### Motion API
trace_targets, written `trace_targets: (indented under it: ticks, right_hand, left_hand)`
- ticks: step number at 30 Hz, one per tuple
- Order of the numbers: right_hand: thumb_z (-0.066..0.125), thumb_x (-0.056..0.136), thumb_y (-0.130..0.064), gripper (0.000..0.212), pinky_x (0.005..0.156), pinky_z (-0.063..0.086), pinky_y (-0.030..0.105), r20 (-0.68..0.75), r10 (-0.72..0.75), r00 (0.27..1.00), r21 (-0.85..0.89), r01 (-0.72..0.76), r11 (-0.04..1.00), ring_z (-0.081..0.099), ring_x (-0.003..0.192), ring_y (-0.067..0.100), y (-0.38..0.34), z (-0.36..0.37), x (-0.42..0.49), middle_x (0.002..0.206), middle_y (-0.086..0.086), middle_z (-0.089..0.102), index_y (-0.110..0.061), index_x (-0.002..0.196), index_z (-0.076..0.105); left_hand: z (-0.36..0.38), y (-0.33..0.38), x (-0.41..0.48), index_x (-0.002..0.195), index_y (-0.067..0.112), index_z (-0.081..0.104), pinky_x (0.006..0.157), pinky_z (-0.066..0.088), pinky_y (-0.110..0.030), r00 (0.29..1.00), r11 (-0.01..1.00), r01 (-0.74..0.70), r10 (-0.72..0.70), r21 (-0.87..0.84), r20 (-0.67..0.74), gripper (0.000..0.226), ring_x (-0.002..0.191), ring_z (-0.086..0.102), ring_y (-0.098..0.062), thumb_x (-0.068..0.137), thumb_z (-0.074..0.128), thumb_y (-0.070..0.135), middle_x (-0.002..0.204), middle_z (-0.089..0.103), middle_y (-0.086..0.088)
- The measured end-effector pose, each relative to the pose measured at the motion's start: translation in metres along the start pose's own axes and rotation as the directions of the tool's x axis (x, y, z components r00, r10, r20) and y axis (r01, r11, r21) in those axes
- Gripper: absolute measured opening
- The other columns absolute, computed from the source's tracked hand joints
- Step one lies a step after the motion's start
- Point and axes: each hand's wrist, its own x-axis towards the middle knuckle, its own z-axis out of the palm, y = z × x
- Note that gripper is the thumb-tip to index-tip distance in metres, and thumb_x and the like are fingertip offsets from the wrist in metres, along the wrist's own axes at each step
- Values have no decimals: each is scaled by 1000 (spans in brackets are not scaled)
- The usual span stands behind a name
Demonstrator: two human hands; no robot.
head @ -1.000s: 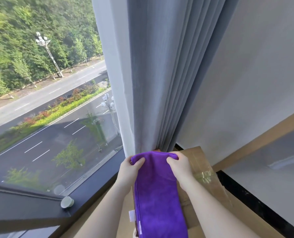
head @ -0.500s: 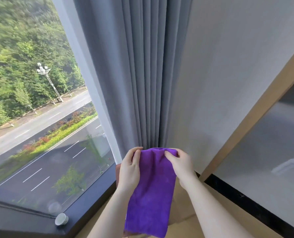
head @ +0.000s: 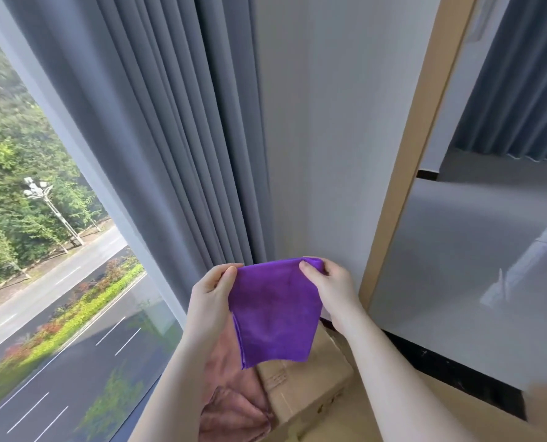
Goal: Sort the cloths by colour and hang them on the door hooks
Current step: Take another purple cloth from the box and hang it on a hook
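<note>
Beside a tall window (head: 58, 282), in front of grey pleated curtains (head: 157, 138): holds a purple cloth (head: 273, 311) up in the air, stretched between 2 bare hands. Pinches the upper left corner between thumb and curled fingers of the left hand (head: 210, 295). Grips the upper right corner with the right hand (head: 332, 288), thumb on the near face, fingers wrapped behind the bunched edge. Shows the cloth folded, with layered edges at the lower left, narrowing toward a free-hanging bottom edge, apart from everything beneath. Lower down, partly behind the left forearm, shows a crumpled pink cloth (head: 233, 406) lying against the left side of a taped cardboard box (head: 310, 384), on a pale floor at the foot of a white wall (head: 323, 138). Further right, takes in a light wooden frame (head: 403, 186) edging a glossy grey panel (head: 457, 282), with a black skirting strip (head: 441, 362) along its base. Through the glass, looks down on a road with white lane marks, a planted green median and trees beyond.
</note>
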Motion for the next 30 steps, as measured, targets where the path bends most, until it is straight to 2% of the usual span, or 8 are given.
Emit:
trace_targets:
  ticks: [4,9,14,17,19,22,25,30]
  right_hand:
    - [68,97,-32,16,59,48,19,-73,-44,996,-23,43,999,66,70,7,-13,-28,-9,78,-5,74,-21,89,75]
    - [71,95,-34,21,68,47,32,-240,-69,968,14,75,997,64,76,16,-18,-64,-20,87,14,74,-15,88,75]
    - [71,95,-30,14,69,53,32,-433,-57,900,26,76,997,68,73,11,-17,-93,-36,85,6,77,-24,84,78]
    - [71,96,-27,13,65,54,23,-520,-37,853,57,78,995,69,74,9,-19,-106,-51,88,3,78,-26,85,77]
    - [71,96,-27,11,62,53,19,-581,-21,814,70,76,995,69,75,9,-17,-115,-62,89,4,78,-25,88,77]
    - [70,96,-29,10,62,54,27,-646,22,763,105,61,993,69,74,11,-13,-127,-80,81,-3,77,-23,93,77]
    - [70,97,-24,10,62,52,20,-726,39,687,140,92,986,67,68,7,-10,-140,-104,75,-7,75,-20,91,77]
    - [72,95,-23,15,66,51,26,-836,65,544,147,109,983,66,69,9,1,-166,-153,76,-2,74,-21,82,79]
  left_hand:
    - [24,13,0,90,33,77,75,46,-29,997,999,-51,50,19,63,29,75,59,0,104,55,21,82,72,20]
    - [61,26,7,96,31,76,81,46,-27,972,994,-108,106,0,210,26,87,63,3,104,54,21,95,74,19]
    - [95,38,13,93,35,75,85,43,-20,920,991,-126,132,-41,370,27,92,62,9,104,56,18,96,73,25]
    - [114,39,15,93,32,76,89,48,-27,876,991,-114,131,-66,464,27,96,65,-1,104,56,17,96,74,18]
    - [127,40,15,94,29,76,92,50,-36,841,991,-116,137,-74,523,26,94,65,-5,104,56,16,96,74,15]
    - [147,43,12,94,32,75,96,51,-42,774,987,-138,161,-84,613,27,93,63,-1,104,56,15,96,74,19]
    - [168,46,4,99,38,75,103,52,-45,689,985,-133,171,-109,705,26,100,65,-5,103,58,18,102,73,20]
    - [203,47,-31,99,40,77,96,54,-40,533,983,-126,179,-132,827,27,98,66,-6,102,60,19,103,74,16]
